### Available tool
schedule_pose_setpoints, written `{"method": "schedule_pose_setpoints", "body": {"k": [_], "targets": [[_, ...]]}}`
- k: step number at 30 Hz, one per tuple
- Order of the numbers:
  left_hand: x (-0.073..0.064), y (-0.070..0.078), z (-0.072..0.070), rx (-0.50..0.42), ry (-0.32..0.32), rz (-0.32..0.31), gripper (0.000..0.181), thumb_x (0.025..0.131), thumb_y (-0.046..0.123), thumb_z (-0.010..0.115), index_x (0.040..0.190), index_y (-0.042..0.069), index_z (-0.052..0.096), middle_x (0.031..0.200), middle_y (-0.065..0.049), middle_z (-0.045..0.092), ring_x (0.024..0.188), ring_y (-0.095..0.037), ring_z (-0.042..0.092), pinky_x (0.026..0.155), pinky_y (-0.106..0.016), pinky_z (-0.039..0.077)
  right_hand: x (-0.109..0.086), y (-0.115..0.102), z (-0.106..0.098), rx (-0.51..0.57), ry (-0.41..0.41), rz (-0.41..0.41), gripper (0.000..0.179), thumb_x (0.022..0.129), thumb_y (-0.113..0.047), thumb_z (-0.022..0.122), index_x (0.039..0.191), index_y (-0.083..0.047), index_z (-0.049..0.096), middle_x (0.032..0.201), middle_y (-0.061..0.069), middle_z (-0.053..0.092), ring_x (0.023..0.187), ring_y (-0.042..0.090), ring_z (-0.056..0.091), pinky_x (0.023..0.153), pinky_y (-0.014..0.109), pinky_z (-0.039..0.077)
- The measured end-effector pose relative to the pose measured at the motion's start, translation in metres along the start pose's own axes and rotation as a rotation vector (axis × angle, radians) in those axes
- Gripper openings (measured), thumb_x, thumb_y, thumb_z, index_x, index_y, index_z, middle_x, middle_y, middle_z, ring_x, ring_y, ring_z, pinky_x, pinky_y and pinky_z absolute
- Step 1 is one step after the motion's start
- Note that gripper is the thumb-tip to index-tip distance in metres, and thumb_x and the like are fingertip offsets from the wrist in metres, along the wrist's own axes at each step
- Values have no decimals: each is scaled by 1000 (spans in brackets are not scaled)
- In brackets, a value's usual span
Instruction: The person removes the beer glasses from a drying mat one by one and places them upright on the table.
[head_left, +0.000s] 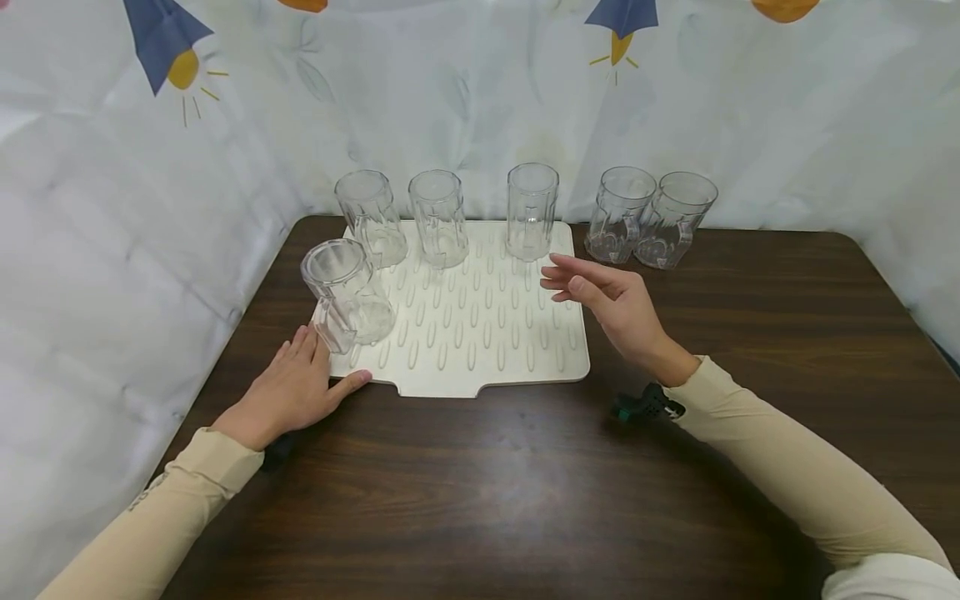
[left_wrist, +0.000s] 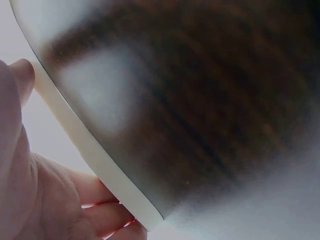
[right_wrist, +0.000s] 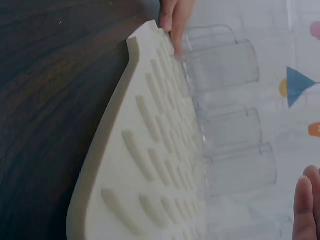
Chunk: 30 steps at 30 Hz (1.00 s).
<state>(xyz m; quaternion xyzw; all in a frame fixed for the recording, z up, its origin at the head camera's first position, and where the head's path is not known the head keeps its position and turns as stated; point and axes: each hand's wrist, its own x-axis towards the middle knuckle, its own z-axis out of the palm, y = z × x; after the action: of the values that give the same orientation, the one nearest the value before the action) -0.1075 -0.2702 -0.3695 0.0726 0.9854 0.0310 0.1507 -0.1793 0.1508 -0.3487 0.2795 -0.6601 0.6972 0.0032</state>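
A white drainer board (head_left: 450, 367) with oval ridges lies on the table. My left hand (head_left: 296, 387) rests at its front left corner, fingers straight along the side and thumb at the front edge; the left wrist view shows fingertips against the board's pale edge (left_wrist: 100, 155). Just behind that hand stands a clear glass mug (head_left: 341, 283), handle toward me. Along the back of the board are more mugs: one at the left (head_left: 371, 218), one beside it (head_left: 438, 221) and one farther right (head_left: 532, 212). My right hand (head_left: 611, 304), empty with fingers extended, hovers over the board's right edge, close to that last mug.
Two more clear mugs (head_left: 618, 218) stand close together on the brown table (head_left: 765, 333), right of the board. A white patterned curtain (head_left: 465, 92) hangs behind and at the sides of the table.
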Motion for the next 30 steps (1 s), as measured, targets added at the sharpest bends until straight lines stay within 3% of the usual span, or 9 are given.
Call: {"method": "schedule_pose_setpoints", "body": {"k": [10, 20, 27, 30], "targets": [[-1, 0, -1, 10, 2, 0, 112, 101, 71, 42, 151, -27, 19, 161, -48, 13, 152, -62, 14, 124, -72, 18, 4, 8, 29, 19, -89, 28, 54, 103, -26, 65, 141, 12, 56, 126, -5, 77, 113, 8, 74, 97, 30, 61], [0, 0, 0, 12, 16, 0, 112, 101, 71, 42, 151, -27, 20, 160, -48, 15, 152, -62, 16, 124, -72, 19, 10, 15, 53, 28, -152, 58, 63, 102, -40, 66, 143, 7, 57, 136, 32, 65, 114, 6, 73, 99, 33, 60], [-1, 0, 1, 17, 23, 5, 111, 101, 69, 44, 151, -27, 21, 160, -48, 16, 152, -63, 16, 124, -72, 20, 14, 18, 67, 35, -204, 88, 66, 100, -45, 67, 144, 3, 58, 139, 29, 64, 116, 5, 72, 103, 38, 59], [0, 1, 1, 12, 23, 7, 110, 102, 69, 44, 151, -27, 20, 161, -48, 16, 152, -63, 16, 124, -73, 19, 16, 19, 72, 44, -219, 93, 57, 103, -35, 65, 144, 3, 58, 140, 27, 64, 120, 15, 73, 103, 39, 59]]}}
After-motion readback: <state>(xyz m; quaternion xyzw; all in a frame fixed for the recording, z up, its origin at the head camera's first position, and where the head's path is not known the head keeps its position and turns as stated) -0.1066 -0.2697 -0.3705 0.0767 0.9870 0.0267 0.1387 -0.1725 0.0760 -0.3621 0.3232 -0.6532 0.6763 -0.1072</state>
